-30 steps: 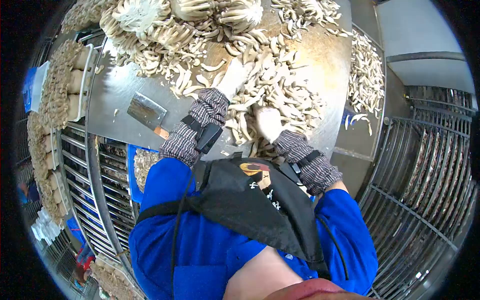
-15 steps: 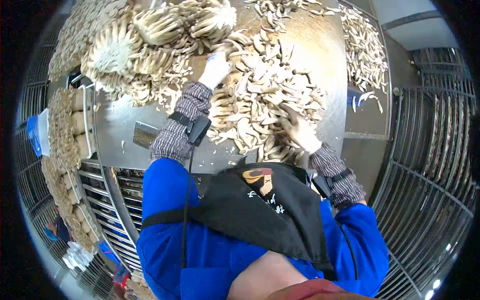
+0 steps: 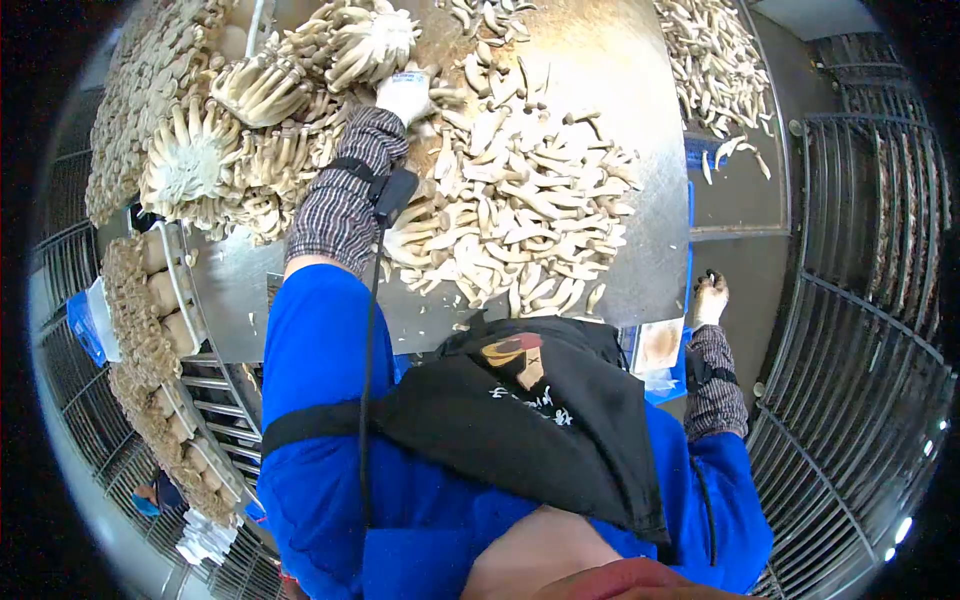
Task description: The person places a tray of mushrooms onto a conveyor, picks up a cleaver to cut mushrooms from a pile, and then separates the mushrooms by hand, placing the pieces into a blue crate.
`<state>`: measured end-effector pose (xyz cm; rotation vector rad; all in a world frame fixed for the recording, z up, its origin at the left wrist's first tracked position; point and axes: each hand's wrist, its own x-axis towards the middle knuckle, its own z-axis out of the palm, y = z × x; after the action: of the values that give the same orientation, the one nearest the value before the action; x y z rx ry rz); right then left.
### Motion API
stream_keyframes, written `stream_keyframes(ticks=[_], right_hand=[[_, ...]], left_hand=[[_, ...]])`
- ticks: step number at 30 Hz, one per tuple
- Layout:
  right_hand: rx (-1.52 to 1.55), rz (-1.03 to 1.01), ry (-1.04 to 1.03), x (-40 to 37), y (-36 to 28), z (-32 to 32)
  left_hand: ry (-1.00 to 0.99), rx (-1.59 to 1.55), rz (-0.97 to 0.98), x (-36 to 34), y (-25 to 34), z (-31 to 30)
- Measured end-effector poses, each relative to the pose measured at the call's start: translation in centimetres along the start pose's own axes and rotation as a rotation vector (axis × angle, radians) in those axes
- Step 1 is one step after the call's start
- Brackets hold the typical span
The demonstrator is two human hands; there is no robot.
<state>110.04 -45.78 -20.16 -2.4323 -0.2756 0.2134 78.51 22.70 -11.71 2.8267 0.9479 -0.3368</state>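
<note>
My left hand, in a white glove, is at the far left of a pile of loose mushrooms on the metal table. Its fingers merge with mushrooms there, so their grip is hidden. Close beside it are mushroom clusters with pale cut bases, heaped at the left. Out past the table's right side is my right hand, gloved with dark fingertips. Its fingers are curled together next to a blue container edge; what they hold, if anything, is too small to make out.
More loose mushrooms lie in a container at the upper right. A metal table spans the front. Metal racks stand at the right. Stacked mushroom clusters line the left, and part of another person shows at the lower left.
My right hand has left the loose mushroom pile and moved right, past the table's side. My left hand stays by the clusters. The camera view has shifted slightly, exposing the blue container edge.
</note>
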Motion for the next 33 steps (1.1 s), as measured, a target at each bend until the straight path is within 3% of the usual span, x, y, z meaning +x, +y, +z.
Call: stream_keyframes(ticks=[4, 5, 7, 8, 9, 10, 11, 12, 13, 14, 15, 18, 19, 21, 22, 23, 24, 25, 26, 27, 29, 31, 32, 33], right_hand=[[-0.334, -0.114, 0.076, 0.7, -2.0, 0.9], [-0.329, -0.115, 0.073, 0.6, -3.2, 1.1], [-0.283, -0.157, 0.150, 0.4, -7.8, 1.7], [-0.039, -0.292, 0.186, -0.9, -14.9, 2.4], [0.044, -0.294, 0.121, -0.6, -16.5, 3.3], [0.089, -0.402, 0.074, -1.0, -19.1, 4.1], [0.077, -0.587, 0.028, -0.4, -19.9, 5.6], [0.283, -0.583, -0.100, -1.3, -22.9, 6.9], [0.992, -0.111, -0.391, -1.5, -23.9, 9.5], [0.869, -0.395, -0.555, -2.1, -24.6, 11.4], [0.408, -0.634, -0.423, -5.7, -32.7, 10.1], [0.391, -0.651, -0.798, -9.5, -41.4, 12.8], [0.415, -0.577, -0.897, -10.3, -43.0, 14.7], [0.394, -0.555, -0.937, -11.6, -46.9, 17.5], [0.392, -0.560, -0.935, -11.4, -47.3, 20.0], [0.389, -0.567, -0.936, -12.1, -49.0, 20.5], [0.443, -0.430, -1.033, -12.2, -49.9, 19.7], [0.493, -0.287, -1.124, -12.7, -52.4, 17.3], [0.634, -0.371, -1.070, -12.1, -50.6, 20.6], [0.583, -0.264, -1.066, -11.7, -50.3, 19.8], [0.530, -0.105, -1.002, -11.9, -48.7, 22.5], [0.398, -0.218, -0.986, -12.5, -47.1, 23.5], [0.477, -0.381, -1.003, -11.8, -43.7, 27.1], [0.467, -0.383, -1.012, -11.7, -43.8, 26.9]], left_hand=[[0.131, -0.412, -0.106, -5.1, 1.1, 0.0], [0.038, -0.461, -0.236, -5.9, 1.1, 0.2], [0.151, -0.597, -0.271, -8.8, 2.8, -2.2], [0.207, -0.974, -0.261, -9.5, 1.9, -0.2], [0.267, -1.352, -0.243, -10.3, 0.7, 1.9], [0.268, -1.431, -0.188, -11.9, 0.3, 1.1], [0.267, -1.647, -0.252, -12.9, -0.3, 1.7], [0.230, -1.712, -0.350, -13.5, -0.5, 1.6], [0.191, -1.776, -0.449, -14.1, -0.6, 1.3], [0.158, -1.735, -0.411, -14.8, -0.8, 1.0], [0.167, -1.923, -0.445, -15.7, 0.7, -1.2], [0.261, -1.570, -0.261, -16.5, 2.1, -2.6], [0.254, -1.676, -0.253, -17.3, 4.1, -5.1], [0.160, -1.774, -0.181, -17.2, 5.2, -4.4], [0.032, -1.850, -0.063, -17.4, 5.5, -5.0], [0.318, -1.882, -0.100, -16.9, 7.2, -3.9], [0.329, -1.888, -0.113, -17.3, 6.4, -3.4], [0.316, -1.776, -0.244, -17.8, 5.8, -3.9], [0.301, -1.661, -0.368, -18.1, 5.1, -4.1], [0.288, -1.776, -0.398, -18.2, 4.4, -3.3], [0.086, -1.588, -0.525, -18.9, 3.9, -2.9], [0.435, -1.614, -0.016, -17.0, 5.7, 2.8], [0.069, -1.495, -0.368, -17.9, 6.4, -0.2], [0.073, -1.505, -0.376, -17.8, 6.3, 0.3]])
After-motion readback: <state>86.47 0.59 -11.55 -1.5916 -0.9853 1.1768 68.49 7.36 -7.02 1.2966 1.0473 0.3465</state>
